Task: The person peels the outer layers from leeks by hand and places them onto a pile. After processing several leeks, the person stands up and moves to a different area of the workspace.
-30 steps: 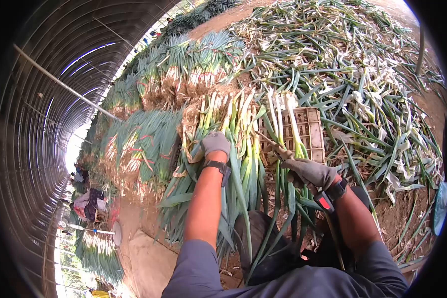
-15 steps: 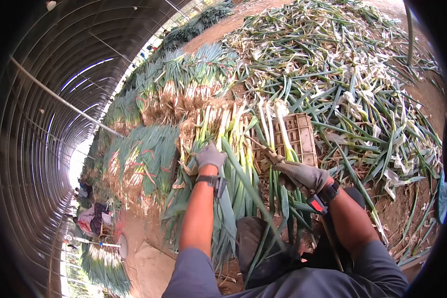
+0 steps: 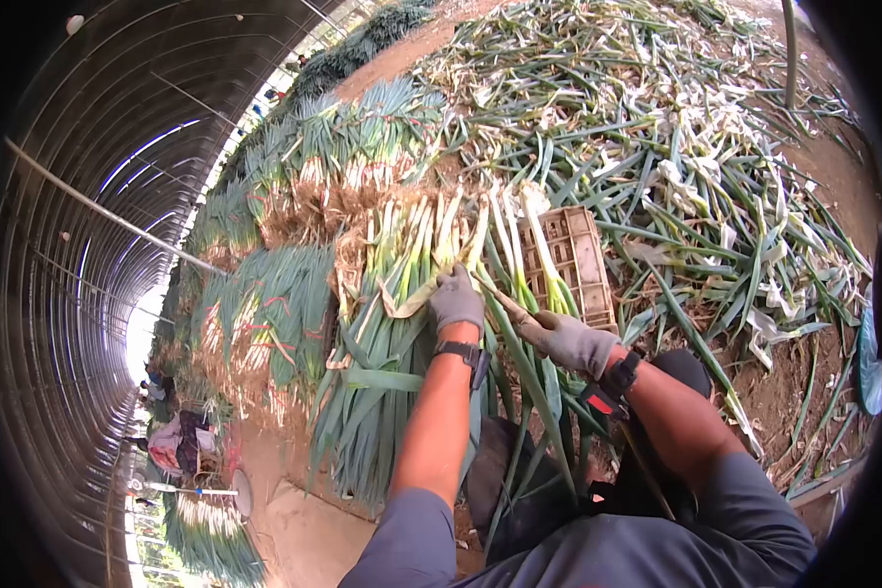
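Gloved hands work side by side over a row of leeks: the left hand (image 3: 456, 299) curls down onto the stalks, though hidden fingertips leave its grip uncertain, while the right hand (image 3: 573, 343) closes around pale leek stalks (image 3: 549, 252) just beside it. An arched roof (image 3: 103, 181) spans the left of the view. At upper right, a heap of leek leaves (image 3: 661, 122) covers the ground. Tied bundles (image 3: 299, 289) lie to the left, red ties showing. Loose leeks (image 3: 397, 416) spread under and beside the left hand, white ends pointing away from the worker. The pale stalks pass over a slatted crate (image 3: 576, 245). A thin brown stick (image 3: 498, 299) juts from the right hand's fingers.
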`<state>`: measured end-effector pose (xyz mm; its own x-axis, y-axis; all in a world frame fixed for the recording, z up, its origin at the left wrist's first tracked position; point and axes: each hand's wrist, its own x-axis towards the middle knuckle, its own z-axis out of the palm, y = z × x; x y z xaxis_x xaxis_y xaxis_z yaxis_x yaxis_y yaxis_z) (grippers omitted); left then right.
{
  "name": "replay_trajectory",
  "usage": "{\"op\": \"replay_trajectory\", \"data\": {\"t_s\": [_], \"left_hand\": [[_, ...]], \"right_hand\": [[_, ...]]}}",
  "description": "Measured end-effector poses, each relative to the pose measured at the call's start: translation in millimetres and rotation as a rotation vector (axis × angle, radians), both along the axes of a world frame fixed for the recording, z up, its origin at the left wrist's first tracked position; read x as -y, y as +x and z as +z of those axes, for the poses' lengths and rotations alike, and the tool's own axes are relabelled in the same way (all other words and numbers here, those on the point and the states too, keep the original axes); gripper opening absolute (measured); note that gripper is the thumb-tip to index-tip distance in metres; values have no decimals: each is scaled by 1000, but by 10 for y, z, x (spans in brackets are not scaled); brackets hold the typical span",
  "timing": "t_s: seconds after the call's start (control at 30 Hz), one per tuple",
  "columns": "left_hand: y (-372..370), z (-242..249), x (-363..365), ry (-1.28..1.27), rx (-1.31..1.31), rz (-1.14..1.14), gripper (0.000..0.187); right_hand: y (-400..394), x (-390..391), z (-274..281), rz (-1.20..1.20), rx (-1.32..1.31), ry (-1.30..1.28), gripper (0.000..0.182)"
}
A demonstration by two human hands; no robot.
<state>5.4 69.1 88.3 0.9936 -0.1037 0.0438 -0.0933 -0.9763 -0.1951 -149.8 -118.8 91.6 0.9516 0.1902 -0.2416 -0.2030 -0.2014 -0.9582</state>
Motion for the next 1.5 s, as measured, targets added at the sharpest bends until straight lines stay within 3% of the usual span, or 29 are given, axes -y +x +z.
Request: {"op": "replay_trajectory", "data": {"t_s": [0.17,0.2,0.53,0.67,0.77,1.03,1.13,1.5], "left_hand": [[57,135,27,-22,-32,-5,68],[3,149,23,24,38,-47,56],[-233,39,-15,-168,-304,37,75],[-535,-77,-47,-146,-250,9,76],[-776,-10,-11,-114,-274,-4,76],[-1009,-255,-97,-56,-279,-94,68],[-1046,-277,-75,-44,-336,-69,79],[-1179,-391,-266,-36,-342,-69,89]], "right_hand": [[29,-97,-5,22,62,-154,67],[40,-104,49,23,58,-204,68],[332,-123,-183,-47,68,-325,78],[415,-183,-313,-57,20,-412,81],[379,-204,-265,-124,65,-378,69],[424,-349,-292,-143,36,-468,66],[540,-384,-356,-180,64,-521,65],[762,-492,-462,-223,26,-535,61]]}}
